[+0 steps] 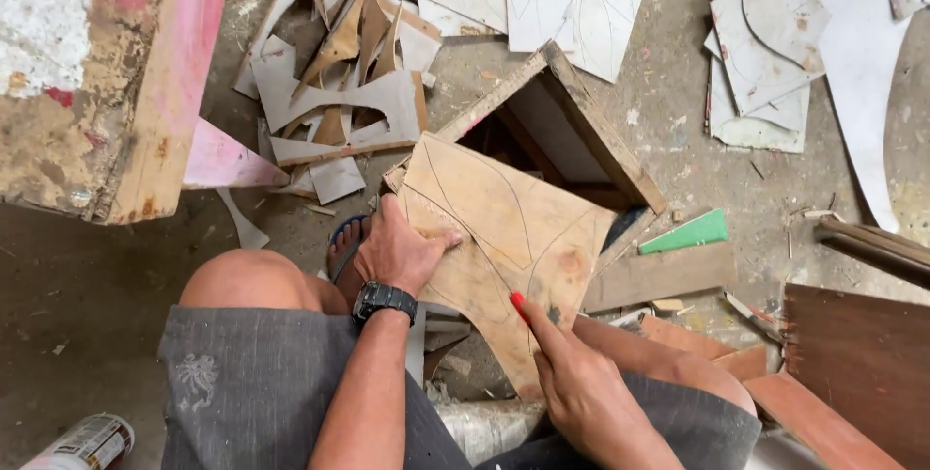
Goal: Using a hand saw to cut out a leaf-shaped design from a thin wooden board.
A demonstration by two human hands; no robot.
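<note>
Our left hand (399, 252) presses flat, fingers spread, on the plywood piece (504, 237), pinning it, not gripping. Our right hand (576, 383) grasps a red-tipped marker (520, 306), tip touching the near edge of the plywood. The plywood lies tilted over an open wooden box frame (581, 131) on the floor (97, 276), between our knees, curved lines already on it. We'd judge: keep left-hand pressure steady near the line, draw slowly along the curve. White cut-out scraps (765, 53) lie far right, green offcut (688, 234) right, spray can (87, 443) near left.
</note>
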